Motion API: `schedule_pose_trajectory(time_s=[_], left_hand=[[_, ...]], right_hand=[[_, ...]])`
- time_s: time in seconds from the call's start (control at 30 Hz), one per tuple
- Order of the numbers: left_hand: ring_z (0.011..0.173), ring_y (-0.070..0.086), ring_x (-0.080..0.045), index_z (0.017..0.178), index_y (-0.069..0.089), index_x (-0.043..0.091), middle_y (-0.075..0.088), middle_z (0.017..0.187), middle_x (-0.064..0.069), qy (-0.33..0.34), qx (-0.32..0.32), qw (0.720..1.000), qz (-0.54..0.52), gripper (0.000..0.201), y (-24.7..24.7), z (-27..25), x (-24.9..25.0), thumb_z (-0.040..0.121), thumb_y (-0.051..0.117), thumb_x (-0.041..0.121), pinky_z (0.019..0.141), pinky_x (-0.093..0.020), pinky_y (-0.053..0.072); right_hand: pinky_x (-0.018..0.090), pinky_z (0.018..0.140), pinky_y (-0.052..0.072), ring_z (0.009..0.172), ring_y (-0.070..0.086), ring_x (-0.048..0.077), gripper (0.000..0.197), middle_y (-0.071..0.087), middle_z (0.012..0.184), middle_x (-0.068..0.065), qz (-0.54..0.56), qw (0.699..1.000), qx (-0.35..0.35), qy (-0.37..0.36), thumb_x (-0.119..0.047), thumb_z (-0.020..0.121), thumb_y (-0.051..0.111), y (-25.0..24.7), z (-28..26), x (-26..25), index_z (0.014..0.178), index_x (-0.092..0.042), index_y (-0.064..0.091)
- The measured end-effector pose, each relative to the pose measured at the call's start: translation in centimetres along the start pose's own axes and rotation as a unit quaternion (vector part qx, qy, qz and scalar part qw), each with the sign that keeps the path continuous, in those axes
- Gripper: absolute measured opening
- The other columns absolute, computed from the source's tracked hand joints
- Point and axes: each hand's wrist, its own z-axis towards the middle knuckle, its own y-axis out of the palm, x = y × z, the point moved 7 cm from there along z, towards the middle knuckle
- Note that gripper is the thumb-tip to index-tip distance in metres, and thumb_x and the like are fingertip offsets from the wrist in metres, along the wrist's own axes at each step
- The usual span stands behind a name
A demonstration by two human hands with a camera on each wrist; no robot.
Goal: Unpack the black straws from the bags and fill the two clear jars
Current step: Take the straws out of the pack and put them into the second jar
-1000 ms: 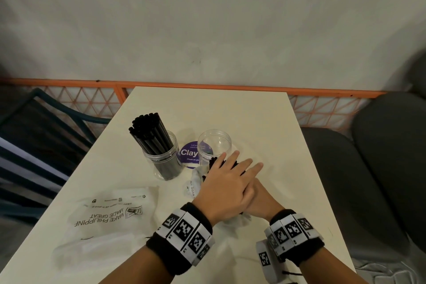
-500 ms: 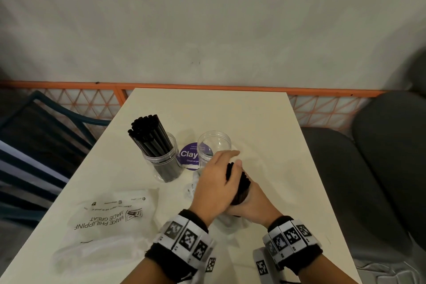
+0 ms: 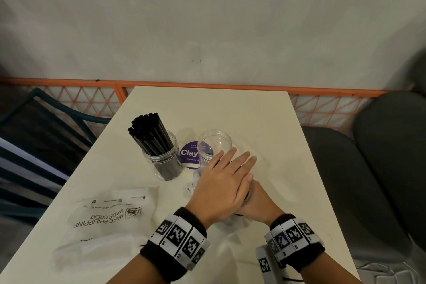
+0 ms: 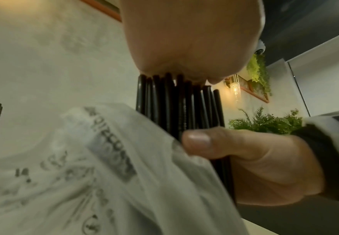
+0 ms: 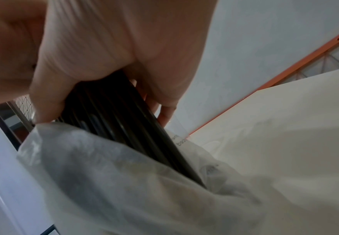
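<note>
On the long cream-coloured table point(image 3: 230, 110) lies a flat, emptied translucent white plastic bag point(image 3: 110, 212) with grey print, and further back stands a clear round plastic jar packed with black straws point(image 3: 161, 157) beside an empty clear round plastic jar point(image 3: 214, 143). The bundle of thin black plastic straws point(image 4: 176, 101) stands half out of a second crumpled translucent bag point(image 5: 124, 182), just in front of the empty jar. The right hand point(image 4: 265, 162) has its fingers wrapped round the bundle's middle; the left hand point(image 3: 221, 187) lies flat, fingers straight, on the tips. Straws look light, stiff and slick, liable to slide apart; a firm mid-length squeeze seems best, the filmy bag being limp.
</note>
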Motion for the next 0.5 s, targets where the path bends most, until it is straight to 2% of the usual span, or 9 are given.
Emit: schedule_pose_trajectory(time_s=[0.1, 0.2, 0.27, 0.33, 0.37, 0.4, 0.47, 0.5], left_hand=[[0.134, 0.039, -0.021, 0.131, 0.05, 0.02, 0.051, 0.138, 0.001, 0.016, -0.039, 0.999, -0.01, 0.054, 0.3, -0.3, 0.7, 0.098, 0.013, 0.042, 0.111, -0.034, 0.014], [0.142, 0.018, -0.009, 0.139, 0.036, 0.028, 0.034, 0.149, 0.008, 0.007, 0.008, 0.993, -0.121, 0.057, -1.9, -0.5, -0.1, 0.093, 0.018, 0.056, 0.117, -0.03, 0.003], [0.14, 0.019, -0.002, 0.14, 0.031, 0.032, 0.031, 0.149, 0.012, -0.047, 0.067, 0.965, -0.247, 0.062, -3.6, -1.1, -2.5, 0.087, 0.031, 0.064, 0.116, -0.022, 0.01], [0.136, 0.026, 0.002, 0.139, 0.031, 0.031, 0.034, 0.146, 0.013, -0.103, 0.089, 0.932, -0.337, 0.074, -3.7, -2.1, -5.4, 0.078, 0.043, 0.07, 0.111, -0.017, 0.022], [0.135, 0.025, 0.004, 0.14, 0.029, 0.032, 0.032, 0.145, 0.013, -0.125, 0.065, 0.928, -0.346, 0.081, -3.0, -2.6, -6.5, 0.073, 0.047, 0.074, 0.11, -0.015, 0.024], [0.135, 0.021, 0.008, 0.14, 0.027, 0.035, 0.027, 0.147, 0.015, -0.14, 0.025, 0.931, -0.336, 0.088, -2.0, -3.0, -7.3, 0.067, 0.049, 0.078, 0.108, -0.012, 0.023], [0.137, 0.014, 0.008, 0.136, 0.019, 0.046, 0.018, 0.151, 0.015, -0.147, -0.055, 0.941, -0.3, 0.094, 0.1, -3.9, -8.2, 0.056, 0.055, 0.082, 0.109, -0.013, 0.018], [0.138, 0.014, 0.005, 0.133, 0.018, 0.051, 0.016, 0.151, 0.014, -0.144, -0.08, 0.941, -0.295, 0.094, 0.8, -4.2, -8.3, 0.053, 0.058, 0.082, 0.11, -0.018, 0.019]], right_hand=[[0.005, 0.075, 0.043, 0.088, 0.055, -0.016, 0.054, 0.057, 0.092, -0.023, -0.044, 0.999, -0.01, -0.019, -0.049, 0.062, 0.056, 0.3, 0.0, -0.3, 0.107, -0.02, 0.056], [0.013, 0.077, 0.047, 0.091, 0.061, -0.007, 0.052, 0.067, 0.092, -0.019, 0.019, 1.0, 0.003, -0.005, -0.037, 0.059, 0.074, -0.2, -0.3, 0.0, 0.107, -0.026, 0.056], [0.011, 0.08, 0.046, 0.097, 0.061, -0.005, 0.057, 0.068, 0.098, -0.019, 0.062, 0.998, 0.01, 0.0, -0.028, 0.058, 0.084, -0.6, -0.4, 0.1, 0.109, -0.027, 0.057], [0.018, 0.088, 0.047, 0.107, 0.059, 0.002, 0.065, 0.065, 0.109, -0.01, 0.074, 0.997, 0.007, -0.025, -0.024, 0.059, 0.088, -0.7, -0.5, -0.3, 0.116, -0.028, 0.055], [0.024, 0.094, 0.047, 0.113, 0.055, 0.008, 0.072, 0.06, 0.116, -0.006, 0.063, 0.997, 0.009, -0.04, -0.03, 0.057, 0.089, -0.8, -0.4, -0.5, 0.118, -0.034, 0.051], [0.03, 0.099, 0.045, 0.119, 0.049, 0.013, 0.079, 0.05, 0.123, -0.007, 0.038, 0.998, 0.014, -0.044, -0.042, 0.052, 0.089, -0.8, -0.3, -0.4, 0.117, -0.047, 0.044], [0.032, 0.106, 0.035, 0.125, 0.032, 0.014, 0.089, 0.028, 0.124, -0.026, -0.032, 0.999, 0.011, -0.026, -0.058, 0.041, 0.082, -0.7, -0.3, 0.2, 0.112, -0.063, 0.029], [0.032, 0.107, 0.031, 0.125, 0.028, 0.014, 0.092, 0.022, 0.122, -0.029, -0.068, 0.997, 0.004, -0.024, -0.062, 0.039, 0.08, -0.6, -0.4, 0.8, 0.112, -0.063, 0.025]])
